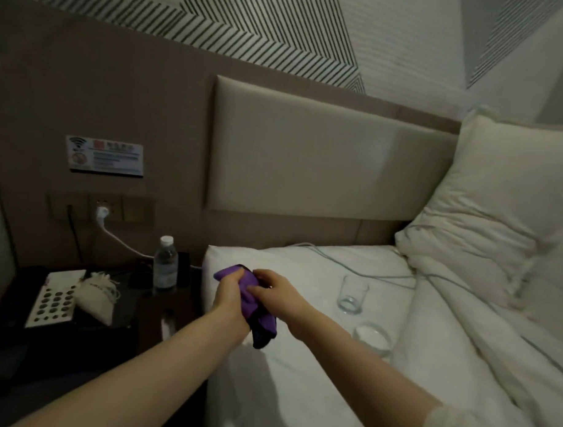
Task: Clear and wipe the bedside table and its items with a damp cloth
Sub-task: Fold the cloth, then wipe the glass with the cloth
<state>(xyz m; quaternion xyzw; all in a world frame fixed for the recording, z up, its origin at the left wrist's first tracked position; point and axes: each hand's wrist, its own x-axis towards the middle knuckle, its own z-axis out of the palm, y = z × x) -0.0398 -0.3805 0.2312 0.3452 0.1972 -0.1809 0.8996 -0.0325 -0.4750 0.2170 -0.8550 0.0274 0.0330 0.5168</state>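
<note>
Head view, left hand (228,289) and right hand (276,288) gripping purple cloth (254,303), wall notice (105,156) (Wi-Fi symbol, text unreadable)

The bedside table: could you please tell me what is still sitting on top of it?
On the bedside table stand a water bottle, a small cloth pouch and a dotted white card on a dark tray. What lies behind the bottle is too dark to tell.
</note>
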